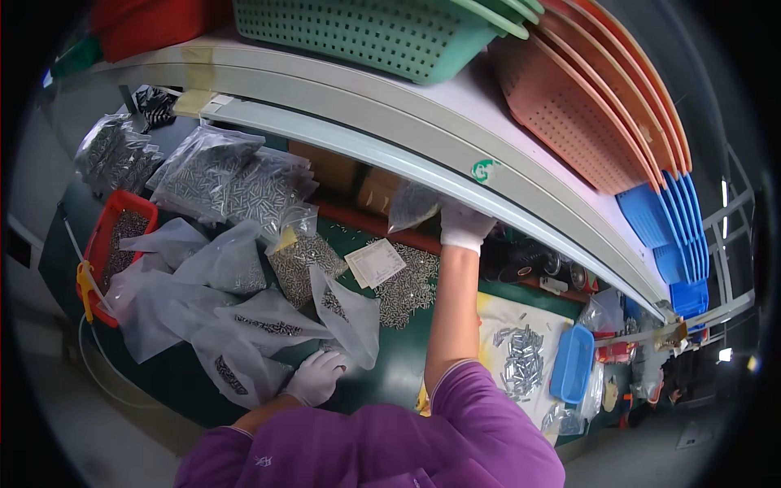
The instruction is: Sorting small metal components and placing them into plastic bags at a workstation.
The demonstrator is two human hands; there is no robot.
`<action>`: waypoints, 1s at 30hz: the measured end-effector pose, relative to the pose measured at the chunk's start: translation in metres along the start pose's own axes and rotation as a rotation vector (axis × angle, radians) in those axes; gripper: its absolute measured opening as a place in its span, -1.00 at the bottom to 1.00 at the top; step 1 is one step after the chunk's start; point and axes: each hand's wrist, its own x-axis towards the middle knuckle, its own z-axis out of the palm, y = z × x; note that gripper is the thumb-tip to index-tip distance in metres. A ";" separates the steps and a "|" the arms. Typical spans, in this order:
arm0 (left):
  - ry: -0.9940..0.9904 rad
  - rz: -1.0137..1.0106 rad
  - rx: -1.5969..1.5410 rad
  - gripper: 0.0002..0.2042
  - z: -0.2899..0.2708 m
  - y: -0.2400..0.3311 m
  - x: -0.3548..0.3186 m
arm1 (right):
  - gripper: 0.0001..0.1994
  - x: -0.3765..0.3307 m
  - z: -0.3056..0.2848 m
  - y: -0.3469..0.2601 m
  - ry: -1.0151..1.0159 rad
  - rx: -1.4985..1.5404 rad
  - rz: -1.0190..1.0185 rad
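Shelving curves across the far side of the scene, carrying a green basket and stacked orange trays and blue trays toward the right. Below it lies a green table, strewn on the left with clear plastic bags of small metal parts and several flattened bags nearer the person. A red bin of parts sits at the far left edge. A loose heap of screws lies at centre, with a paper card resting on it. To the right, a smaller pile of metal pieces sits beside a blue tray. The right hand, gloved white, reaches far under the shelf and grips a small bag of parts. The left hand, also gloved, rests near, fingers spread, on the edge of a flattened bag.
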 end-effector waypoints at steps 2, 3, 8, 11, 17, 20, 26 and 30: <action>0.018 0.026 -0.001 -0.90 -0.006 -0.002 0.004 | -0.68 0.016 0.016 0.036 0.042 -0.655 -0.402; 0.015 0.019 -0.004 -0.90 -0.002 -0.004 0.006 | -0.68 0.020 0.025 0.055 0.034 -0.650 -0.411; 0.038 0.024 -0.014 -0.90 0.002 -0.010 0.007 | -0.69 0.025 0.053 0.102 -0.020 -0.616 -0.445; 0.016 -0.001 -0.017 -0.91 0.000 -0.012 0.009 | -0.70 0.017 0.064 0.119 -0.063 -0.597 -0.456; -0.070 -0.051 0.005 -0.85 0.005 -0.014 0.002 | -0.71 0.020 0.100 0.136 -0.090 -0.529 -0.508; -0.132 -0.057 -0.011 -0.78 0.014 -0.015 -0.003 | -0.72 0.034 0.123 0.140 -0.074 -0.491 -0.552; -0.202 -0.137 -0.009 -0.76 0.022 -0.006 -0.013 | -0.73 0.043 0.151 0.135 -0.071 -0.431 -0.620; -0.213 -0.152 -0.144 -0.77 0.003 -0.010 -0.005 | -0.74 0.032 0.131 0.133 -0.091 -0.455 -0.632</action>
